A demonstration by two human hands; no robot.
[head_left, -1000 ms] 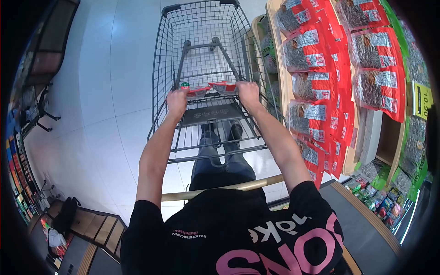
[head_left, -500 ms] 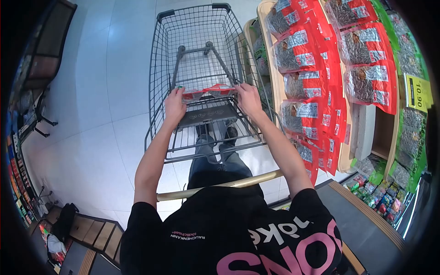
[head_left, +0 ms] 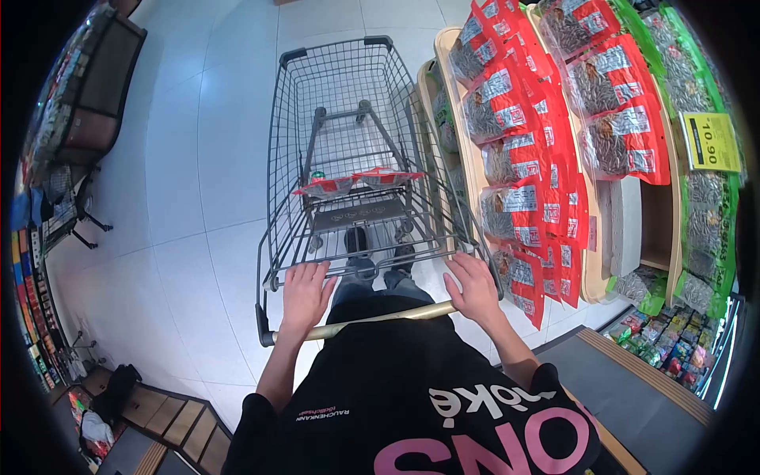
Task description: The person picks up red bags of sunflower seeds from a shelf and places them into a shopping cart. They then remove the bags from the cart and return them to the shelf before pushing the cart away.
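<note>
Both hands — left, right — rest palm-down, fingers spread, on the cart handle; two packets lie ahead.

The brass-coloured cart handle bar is partly covered by both hands and the black shirt. Print on the red seed packets is too small to read. Shelves along the left edge blur into the dark lens rim.

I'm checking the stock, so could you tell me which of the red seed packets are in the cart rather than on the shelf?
The two red packets lying across the cart's child-seat flap; the others hang on the shelf rack beside it.
</note>
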